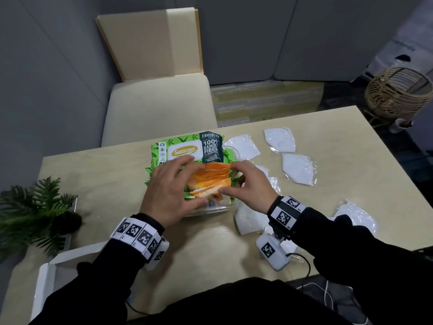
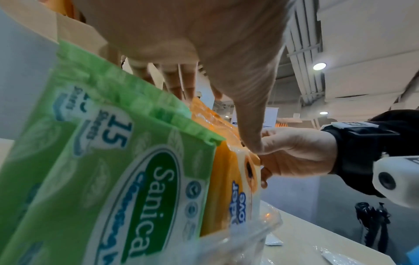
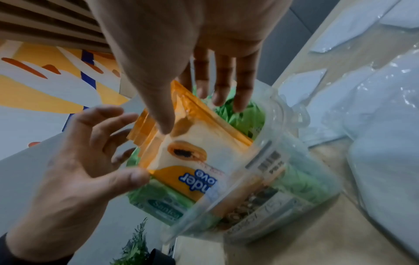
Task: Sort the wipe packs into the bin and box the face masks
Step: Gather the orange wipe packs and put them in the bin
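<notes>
A clear plastic bin [image 1: 212,210] stands mid-table with wipe packs upright in it. Several orange packs [image 1: 208,181] stand at the front and small green Sanicare packs [image 2: 113,179] beside them. A large green Sanicare pack [image 1: 187,148] lies across the back. My left hand [image 1: 173,188] hovers over the bin's left side with fingers spread, its thumb at the corner of the front orange pack [image 3: 199,161]. My right hand [image 1: 243,181] reaches over the right side, thumb tip pressing that pack's top edge and fingers straight behind. Wrapped white face masks [image 1: 297,168] lie to the right.
An open white box [image 1: 44,277] sits at the near left table corner, a potted plant [image 1: 35,207] beyond it. More masks [image 1: 248,219] lie under my right wrist and by the right edge. A cream chair [image 1: 159,109] stands behind the table, a wicker basket [image 1: 396,92] on the floor.
</notes>
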`<state>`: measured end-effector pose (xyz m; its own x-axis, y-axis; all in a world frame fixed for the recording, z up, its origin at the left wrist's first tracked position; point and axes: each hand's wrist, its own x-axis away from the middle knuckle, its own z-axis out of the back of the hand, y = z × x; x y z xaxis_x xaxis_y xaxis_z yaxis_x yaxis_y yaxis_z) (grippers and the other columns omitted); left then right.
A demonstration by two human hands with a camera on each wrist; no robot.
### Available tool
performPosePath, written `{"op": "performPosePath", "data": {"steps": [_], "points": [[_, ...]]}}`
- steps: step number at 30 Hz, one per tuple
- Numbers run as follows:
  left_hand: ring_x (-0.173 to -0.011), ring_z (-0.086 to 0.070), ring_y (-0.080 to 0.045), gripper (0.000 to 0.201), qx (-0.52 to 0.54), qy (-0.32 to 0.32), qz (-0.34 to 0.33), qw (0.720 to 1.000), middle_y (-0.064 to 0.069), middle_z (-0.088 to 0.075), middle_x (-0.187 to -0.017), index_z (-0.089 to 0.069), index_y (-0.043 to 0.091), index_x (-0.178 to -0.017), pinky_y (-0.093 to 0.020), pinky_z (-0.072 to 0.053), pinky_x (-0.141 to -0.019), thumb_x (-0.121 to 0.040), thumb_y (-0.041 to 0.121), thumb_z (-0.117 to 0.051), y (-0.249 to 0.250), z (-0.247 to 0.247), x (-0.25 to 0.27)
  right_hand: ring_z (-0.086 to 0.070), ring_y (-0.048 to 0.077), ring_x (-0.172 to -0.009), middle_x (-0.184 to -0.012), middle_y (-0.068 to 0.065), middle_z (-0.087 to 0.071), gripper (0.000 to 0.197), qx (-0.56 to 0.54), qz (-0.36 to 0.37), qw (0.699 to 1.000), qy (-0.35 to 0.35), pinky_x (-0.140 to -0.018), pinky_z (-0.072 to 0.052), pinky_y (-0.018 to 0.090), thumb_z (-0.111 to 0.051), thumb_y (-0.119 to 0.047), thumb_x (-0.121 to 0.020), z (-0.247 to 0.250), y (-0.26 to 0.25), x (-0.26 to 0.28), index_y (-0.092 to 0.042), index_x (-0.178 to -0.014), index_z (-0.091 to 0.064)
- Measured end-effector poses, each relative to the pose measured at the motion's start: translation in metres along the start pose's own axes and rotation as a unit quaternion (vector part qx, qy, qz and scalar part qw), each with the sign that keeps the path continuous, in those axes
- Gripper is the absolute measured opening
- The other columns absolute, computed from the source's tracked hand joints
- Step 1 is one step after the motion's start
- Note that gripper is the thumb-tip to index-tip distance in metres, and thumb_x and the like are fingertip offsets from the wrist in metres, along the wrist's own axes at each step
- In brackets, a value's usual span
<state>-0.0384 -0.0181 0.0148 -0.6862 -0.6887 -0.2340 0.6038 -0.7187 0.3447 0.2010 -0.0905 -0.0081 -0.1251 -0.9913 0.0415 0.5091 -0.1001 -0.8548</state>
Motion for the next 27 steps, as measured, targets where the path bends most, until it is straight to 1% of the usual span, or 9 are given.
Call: {"op": "performPosePath", "data": {"steps": [3, 7, 12, 14, 17, 19, 21, 24, 27], "points": [[-0.129, -0.054, -0.023, 0.100, -0.008, -0.063, 0.020, 0.998, 0.001, -0.055, -0.144, -0.047, 0.028, -0.144, -0.046, -0.039, -0.106, -0.059, 0.053, -0.093, 0.003, 0.002, -0.006, -0.063, 0.010, -0.074, -0.114, -0.006, -0.066, 0.059, 0.001, 0.035, 0.998, -0.049, -0.071, -0.052, 0.021, -0.092, -0.028, -0.075, 0.009, 0.000, -0.007, -0.024, -0.128, -0.066], [-0.113, -0.065, -0.023, 0.071, -0.099, -0.093, -0.003, 0.991, 0.002, -0.070, -0.125, -0.058, 0.026, -0.138, -0.042, -0.041, -0.097, -0.077, 0.054, -0.080, 0.002, -0.009, -0.012, -0.061, -0.001, -0.071, -0.100, -0.006, -0.072, 0.038, 0.007, 0.005, 0.996, -0.089, -0.070, -0.052, 0.021, -0.083, -0.025, -0.086, 0.010, 0.006, -0.016, -0.023, -0.121, -0.068], [-0.126, -0.056, -0.017, 0.074, -0.133, -0.140, 0.006, 0.981, 0.009, -0.060, -0.139, -0.043, 0.034, -0.150, -0.041, -0.034, -0.105, -0.086, 0.065, -0.066, 0.004, -0.008, -0.022, -0.061, 0.001, -0.068, -0.099, -0.010, -0.068, 0.039, -0.041, -0.014, 0.994, -0.096, -0.065, -0.048, 0.016, -0.081, -0.024, -0.088, 0.008, 0.015, -0.016, -0.018, -0.124, -0.068], [-0.126, -0.055, -0.017, 0.080, -0.098, -0.119, 0.000, 0.988, 0.008, -0.058, -0.139, -0.044, 0.034, -0.150, -0.041, -0.036, -0.103, -0.082, 0.069, -0.067, 0.003, 0.001, -0.021, -0.061, 0.009, -0.073, -0.104, -0.011, -0.066, 0.045, -0.066, -0.015, 0.995, -0.072, -0.068, -0.050, 0.019, -0.084, -0.030, -0.085, 0.009, 0.019, -0.011, -0.026, -0.126, -0.067], [-0.116, -0.058, -0.014, 0.066, 0.043, 0.008, 0.025, 0.999, 0.004, -0.062, -0.131, -0.059, 0.028, -0.139, -0.038, -0.042, -0.096, -0.084, 0.064, -0.068, -0.008, 0.024, -0.012, -0.064, 0.019, -0.072, -0.105, -0.002, -0.069, 0.029, -0.182, -0.045, 0.982, 0.001, -0.062, -0.054, 0.033, -0.079, -0.030, -0.090, 0.014, 0.025, -0.007, -0.025, -0.117, -0.070], [-0.106, -0.061, -0.011, 0.040, 0.147, 0.121, 0.111, 0.975, 0.004, -0.065, -0.122, -0.068, 0.024, -0.126, -0.034, -0.047, -0.092, -0.092, 0.046, -0.069, -0.027, 0.037, -0.009, -0.064, 0.020, -0.073, -0.100, 0.008, -0.068, 0.015, -0.213, -0.088, 0.970, 0.082, -0.058, -0.053, 0.036, -0.071, -0.027, -0.096, 0.018, 0.032, -0.012, -0.019, -0.109, -0.071], [-0.105, -0.063, -0.013, 0.028, 0.208, 0.175, 0.253, 0.929, 0.004, -0.066, -0.121, -0.070, 0.027, -0.119, -0.039, -0.053, -0.095, -0.096, 0.041, -0.067, -0.057, 0.041, -0.010, -0.063, 0.020, -0.084, -0.105, 0.003, -0.066, 0.022, -0.175, -0.170, 0.963, 0.119, -0.060, -0.052, 0.035, -0.071, -0.037, -0.095, 0.019, 0.037, -0.020, -0.022, -0.111, -0.068], [-0.120, -0.060, -0.020, 0.043, 0.261, 0.111, 0.402, 0.871, 0.003, -0.062, -0.135, -0.064, 0.038, -0.129, -0.047, -0.048, -0.108, -0.091, 0.058, -0.063, -0.101, 0.034, -0.011, -0.060, 0.024, -0.108, -0.124, -0.001, -0.061, 0.048, -0.222, -0.291, 0.930, 0.045, -0.081, -0.055, 0.042, -0.065, -0.057, -0.093, 0.009, 0.036, -0.031, -0.025, -0.127, -0.060], [-0.130, -0.055, -0.023, 0.050, 0.365, 0.028, 0.453, 0.812, 0.004, -0.055, -0.146, -0.052, 0.048, -0.141, -0.044, -0.049, -0.101, -0.093, 0.060, -0.062, -0.111, 0.020, -0.017, -0.049, 0.019, -0.134, -0.147, -0.003, -0.053, 0.055, -0.190, -0.214, 0.955, 0.072, -0.113, -0.041, 0.045, -0.061, -0.060, -0.094, -0.001, 0.027, -0.046, -0.034, -0.141, -0.053]]}}
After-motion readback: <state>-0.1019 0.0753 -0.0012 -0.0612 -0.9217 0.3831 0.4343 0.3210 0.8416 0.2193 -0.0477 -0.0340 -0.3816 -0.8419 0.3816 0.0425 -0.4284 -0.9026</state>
